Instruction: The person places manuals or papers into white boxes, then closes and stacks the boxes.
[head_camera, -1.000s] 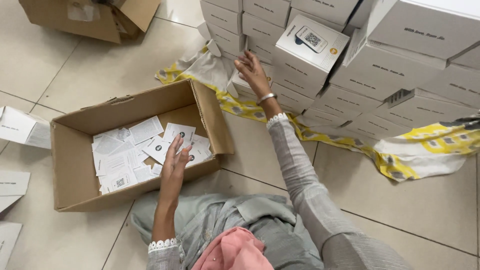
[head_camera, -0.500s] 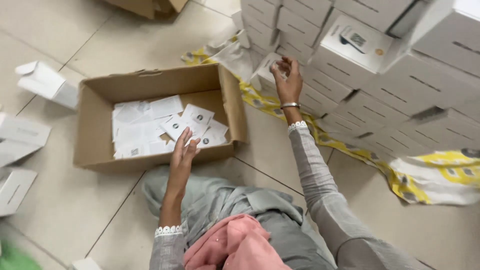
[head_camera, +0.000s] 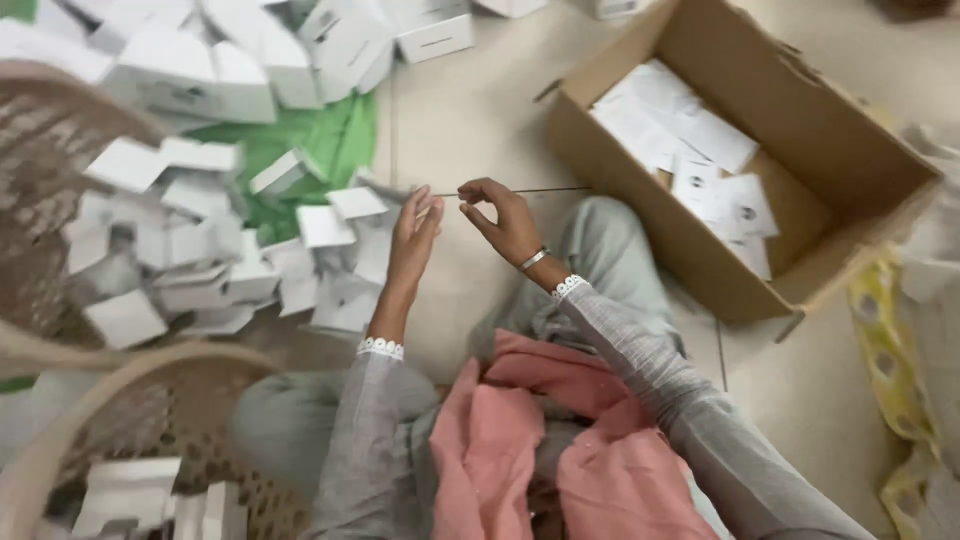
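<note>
My left hand (head_camera: 413, 238) is raised over the floor with its fingers straight and nothing visibly in it. Its fingertips are beside the edge of a pile of small white boxes (head_camera: 210, 250). A few centimetres to the right, my right hand (head_camera: 503, 216) has its fingers curled and its thumb against the index finger, and I see nothing in it. It wears a bracelet. An open cardboard box (head_camera: 850, 130) with white leaflets (head_camera: 690, 140) in it stands to the right of both hands.
A green sheet (head_camera: 325, 140) lies under the white boxes. Two wicker baskets are at the left (head_camera: 50, 150) and lower left (head_camera: 110, 400), the lower one holding white boxes. A pink cloth (head_camera: 520, 450) rests on my lap. A yellow patterned bag (head_camera: 890, 340) lies at the right.
My view has swung left, away from the stacked boxes. My right hand came back from the stack and my left hand left the cardboard box. Both now meet in front of me.
</note>
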